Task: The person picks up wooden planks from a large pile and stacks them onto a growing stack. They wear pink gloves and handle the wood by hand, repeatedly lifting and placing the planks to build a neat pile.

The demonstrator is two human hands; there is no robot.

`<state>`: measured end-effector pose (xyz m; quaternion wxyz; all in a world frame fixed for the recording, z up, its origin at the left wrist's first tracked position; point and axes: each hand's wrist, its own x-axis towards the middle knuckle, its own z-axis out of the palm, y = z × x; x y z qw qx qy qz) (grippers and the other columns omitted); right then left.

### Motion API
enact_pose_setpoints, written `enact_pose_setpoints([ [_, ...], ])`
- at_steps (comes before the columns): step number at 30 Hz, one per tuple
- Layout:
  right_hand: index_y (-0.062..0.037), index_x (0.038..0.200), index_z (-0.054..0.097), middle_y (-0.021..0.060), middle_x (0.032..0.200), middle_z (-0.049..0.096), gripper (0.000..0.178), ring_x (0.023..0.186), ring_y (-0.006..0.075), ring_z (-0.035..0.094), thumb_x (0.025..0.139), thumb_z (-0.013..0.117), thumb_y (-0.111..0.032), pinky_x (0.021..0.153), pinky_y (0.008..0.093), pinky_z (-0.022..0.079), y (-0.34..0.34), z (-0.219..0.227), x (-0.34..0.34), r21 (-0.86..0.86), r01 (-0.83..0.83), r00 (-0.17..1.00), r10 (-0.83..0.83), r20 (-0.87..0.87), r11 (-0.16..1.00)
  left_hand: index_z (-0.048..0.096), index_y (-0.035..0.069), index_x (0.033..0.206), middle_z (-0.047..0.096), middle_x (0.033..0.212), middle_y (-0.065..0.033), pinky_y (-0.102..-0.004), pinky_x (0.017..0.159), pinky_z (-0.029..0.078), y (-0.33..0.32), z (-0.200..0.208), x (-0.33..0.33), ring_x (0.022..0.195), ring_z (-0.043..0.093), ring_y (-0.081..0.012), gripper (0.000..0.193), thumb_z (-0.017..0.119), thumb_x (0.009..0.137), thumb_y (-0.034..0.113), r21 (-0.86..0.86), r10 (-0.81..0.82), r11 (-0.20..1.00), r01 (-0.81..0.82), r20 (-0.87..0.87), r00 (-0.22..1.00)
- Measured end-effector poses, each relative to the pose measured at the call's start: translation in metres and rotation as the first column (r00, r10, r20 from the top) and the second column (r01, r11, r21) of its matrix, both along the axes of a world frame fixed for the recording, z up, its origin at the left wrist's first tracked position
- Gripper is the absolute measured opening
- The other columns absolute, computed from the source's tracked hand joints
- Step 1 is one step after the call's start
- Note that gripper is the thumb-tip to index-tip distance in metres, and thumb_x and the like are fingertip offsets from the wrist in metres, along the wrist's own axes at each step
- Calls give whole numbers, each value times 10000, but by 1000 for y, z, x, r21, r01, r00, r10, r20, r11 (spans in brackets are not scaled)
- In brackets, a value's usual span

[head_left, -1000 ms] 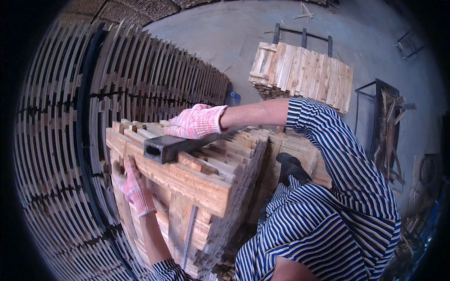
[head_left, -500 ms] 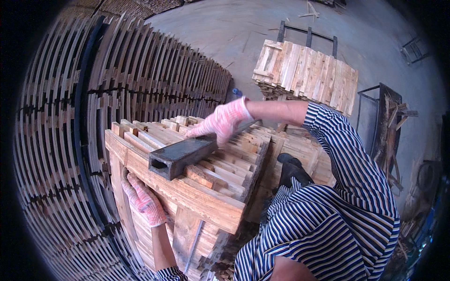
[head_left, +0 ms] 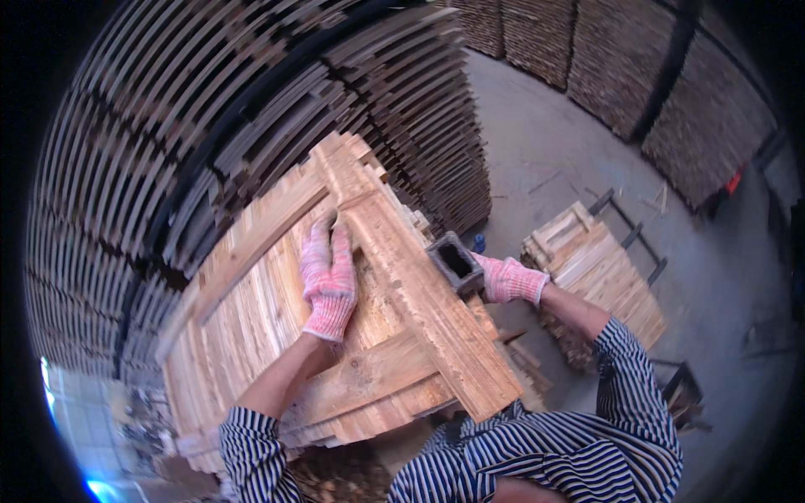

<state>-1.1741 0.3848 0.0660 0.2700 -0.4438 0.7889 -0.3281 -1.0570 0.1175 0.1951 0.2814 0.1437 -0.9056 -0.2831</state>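
Observation:
A wooden panel of pale slats [head_left: 260,277] with cross battens faces me, tilted. A thick board [head_left: 402,268] runs along its upper edge. My left hand [head_left: 329,281], in a pink-and-white knit glove, lies against the slats beside that board, fingers stretched out. Beyond the board sits a dark rectangular metal tube [head_left: 466,282], its hollow end toward me. My right hand [head_left: 511,280], gloved alike, grips the tube from its right side; the tube partly hides the fingers.
Tall stacks of wooden slats [head_left: 411,109] rise at the left and behind the panel. At the right, another pile of slatted panels [head_left: 595,277] rests on a dark metal frame [head_left: 646,251]. More stacked wood [head_left: 620,67] lines the far wall, beyond the grey floor [head_left: 545,142].
The view has swung, and the panel now stands tilted up with its slatted face toward me. The tube has tipped with it. My left hand has come up onto the slats.

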Motion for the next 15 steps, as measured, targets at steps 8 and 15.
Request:
enact_pose_setpoints([
  [8, -102, 1384, 401, 189, 1168, 659, 742, 989, 309, 690, 732, 739, -210, 801, 433, 561, 39, -65, -10, 53, 82, 995, -85, 44, 995, 598, 53, 1280, 587, 1293, -220, -487, 983, 487, -6, -9, 1, 1156, 593, -430, 414, 520, 1012, 359, -5, 64, 998, -64, -54, 997],
  [15, -86, 1238, 493, 177, 1073, 677, 548, 928, 287, 694, 754, 724, -199, 762, 429, 558, 72, -99, -22, 131, 116, 987, -129, 95, 985, 597, 62, 1292, 592, 1286, -199, -481, 954, 508, -4, -8, 1, 1114, 620, -419, 412, 506, 1017, 355, 58, 142, 988, -139, -49, 989],
])
